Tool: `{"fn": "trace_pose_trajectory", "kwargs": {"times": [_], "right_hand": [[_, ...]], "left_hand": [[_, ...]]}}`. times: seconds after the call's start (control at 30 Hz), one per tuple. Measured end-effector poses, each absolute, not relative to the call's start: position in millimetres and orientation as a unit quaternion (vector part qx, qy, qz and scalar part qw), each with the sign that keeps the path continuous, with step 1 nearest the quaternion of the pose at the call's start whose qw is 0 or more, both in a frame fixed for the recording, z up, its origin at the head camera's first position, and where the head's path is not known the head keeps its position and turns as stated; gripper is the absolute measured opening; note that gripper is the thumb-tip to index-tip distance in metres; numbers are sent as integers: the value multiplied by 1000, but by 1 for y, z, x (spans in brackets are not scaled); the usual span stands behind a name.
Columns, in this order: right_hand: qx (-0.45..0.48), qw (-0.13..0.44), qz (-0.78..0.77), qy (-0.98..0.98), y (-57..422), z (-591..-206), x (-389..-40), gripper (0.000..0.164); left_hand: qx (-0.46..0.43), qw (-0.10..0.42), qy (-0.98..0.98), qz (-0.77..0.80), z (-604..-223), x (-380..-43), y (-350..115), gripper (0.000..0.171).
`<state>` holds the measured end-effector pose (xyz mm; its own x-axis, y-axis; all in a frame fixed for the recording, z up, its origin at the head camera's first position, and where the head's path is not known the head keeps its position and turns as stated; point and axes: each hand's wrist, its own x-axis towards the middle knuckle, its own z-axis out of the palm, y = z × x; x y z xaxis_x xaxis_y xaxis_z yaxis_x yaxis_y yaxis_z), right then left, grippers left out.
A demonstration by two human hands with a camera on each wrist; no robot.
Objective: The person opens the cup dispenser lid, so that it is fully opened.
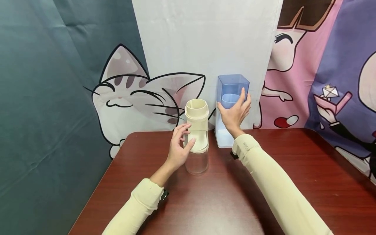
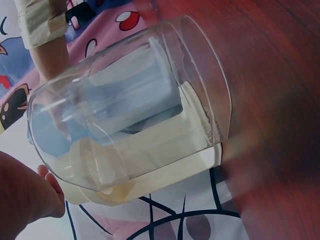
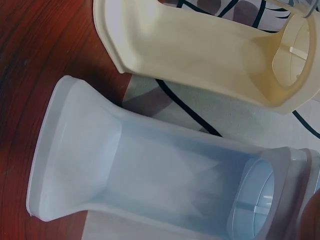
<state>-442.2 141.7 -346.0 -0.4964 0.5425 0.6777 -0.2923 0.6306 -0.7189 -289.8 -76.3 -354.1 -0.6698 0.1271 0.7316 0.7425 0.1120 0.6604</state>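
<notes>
A clear cylinder (image 1: 197,164) stands on the table in front of a cream-coloured cup dispenser (image 1: 199,129) with a round ring at its top. My left hand (image 1: 180,147) is beside the cylinder's upper part, fingers loosely bent and thumb apart; in the left wrist view its fingertips lie right at the rim. To the right stands a pale blue dispenser (image 3: 155,165) of similar shape, topped by a translucent blue square cover (image 1: 233,80). My right hand (image 1: 235,112) grips the cover from the front, thumb at its left side, fingers spread to the right.
Both dispensers stand near the back edge of the dark red wooden table (image 1: 214,202). Right behind them hangs a cartoon-printed cloth (image 1: 176,42) with a cat and figures.
</notes>
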Motion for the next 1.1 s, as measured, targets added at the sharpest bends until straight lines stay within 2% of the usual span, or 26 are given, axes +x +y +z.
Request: {"fn": "trace_pose_trajectory", "kwargs": {"times": [0.2,0.7,1.1], "right_hand": [[-73,488,434,-754,147,-345,-430,111],[-9,522,456,-721,170,-354,-396,102],[95,494,527,-685,195,-350,-348,102]], "left_hand": [[-312,258,-699,-589,-354,-286,-78,46],[-304,253,-706,-588,-354,-277,-80,46],[-319,234,-689,-608,-348,-271,-77,51]]}}
